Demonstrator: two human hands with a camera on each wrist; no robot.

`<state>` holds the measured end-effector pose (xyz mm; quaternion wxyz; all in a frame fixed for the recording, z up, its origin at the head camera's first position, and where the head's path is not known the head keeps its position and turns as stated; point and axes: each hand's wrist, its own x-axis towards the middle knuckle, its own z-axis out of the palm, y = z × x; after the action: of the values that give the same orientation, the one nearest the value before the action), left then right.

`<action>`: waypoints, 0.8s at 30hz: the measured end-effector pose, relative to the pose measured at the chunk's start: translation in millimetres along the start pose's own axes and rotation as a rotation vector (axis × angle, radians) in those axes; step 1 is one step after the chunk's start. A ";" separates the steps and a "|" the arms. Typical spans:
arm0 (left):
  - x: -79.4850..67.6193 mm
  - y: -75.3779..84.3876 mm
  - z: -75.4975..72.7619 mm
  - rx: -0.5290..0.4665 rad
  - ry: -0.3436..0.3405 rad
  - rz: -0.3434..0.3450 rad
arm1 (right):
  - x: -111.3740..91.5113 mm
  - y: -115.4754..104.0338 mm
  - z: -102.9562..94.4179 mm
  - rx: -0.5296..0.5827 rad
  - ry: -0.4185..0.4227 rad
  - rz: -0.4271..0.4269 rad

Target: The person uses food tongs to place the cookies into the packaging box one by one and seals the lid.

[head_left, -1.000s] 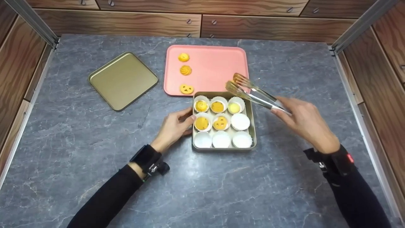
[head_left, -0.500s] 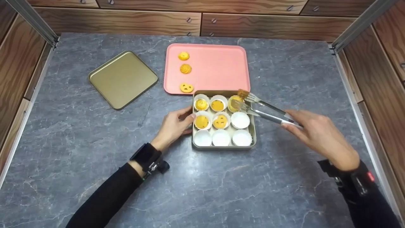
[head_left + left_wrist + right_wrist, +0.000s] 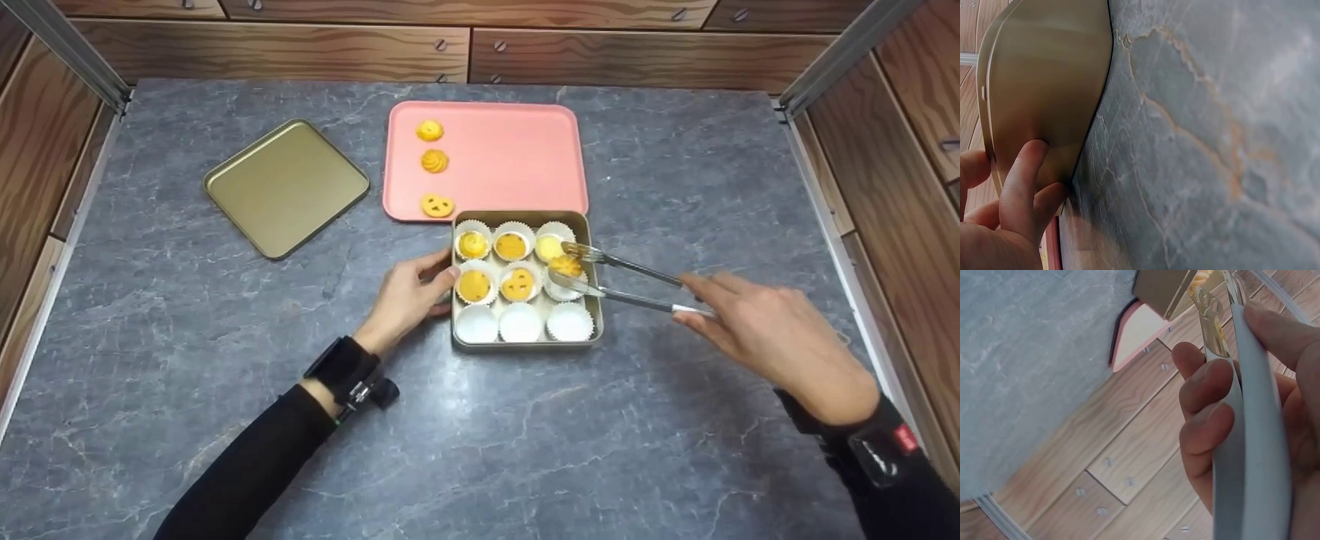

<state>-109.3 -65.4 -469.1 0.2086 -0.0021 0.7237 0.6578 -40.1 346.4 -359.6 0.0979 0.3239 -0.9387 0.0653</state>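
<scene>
My right hand (image 3: 780, 337) grips metal tongs (image 3: 637, 301), with the fingers along one arm and the thumb on the other. Between the tong tips is a ridged golden cookie (image 3: 565, 265), over the right cup of the middle row in a square gold tin (image 3: 525, 346). White paper cups (image 3: 519, 323) line the tin in rows, and several hold cookies, such as a pretzel-shaped cookie (image 3: 517, 284) in the middle cup. My left hand (image 3: 405, 300) rests its thumb and fingertips against the tin's left side, pressing the outer wall in the left wrist view.
Behind the tin lies a pink tray (image 3: 517, 157). Along its left side sit a round yellow cookie (image 3: 430, 130), a swirl cookie (image 3: 434, 160) and a pretzel-shaped cookie (image 3: 437, 205). A gold lid (image 3: 289, 191) lies at the left. Wood-patterned panels (image 3: 285, 51) border the table.
The tongs have moved from over the tray's front right to the tin's middle row, carrying the ridged cookie. My right hand has shifted right and toward me; the left stays at the tin.
</scene>
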 end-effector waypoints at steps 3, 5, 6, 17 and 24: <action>-0.1 1.0 0.0 -0.001 0.003 -0.003 | 2.5 -4.8 -5.4 -0.039 -0.002 -0.022; -0.1 1.2 0.0 -0.006 0.003 -0.005 | 5.0 -8.4 -8.2 -0.066 -0.011 -0.026; 0.0 1.2 0.1 -0.010 0.002 -0.006 | 6.4 -10.3 -9.5 -0.079 -0.017 -0.029; -0.4 0.7 0.5 -0.017 0.006 -0.006 | 28.3 -27.8 -16.7 -0.146 -0.057 -0.057; -0.3 1.6 1.3 -0.033 -0.006 -0.016 | 32.2 -29.4 -13.8 -0.113 -0.100 -0.019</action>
<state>-109.1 -64.0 -467.5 0.2162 -0.0095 0.7120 0.6680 -44.7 306.8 -337.1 0.0697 0.3298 -0.9415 -0.0048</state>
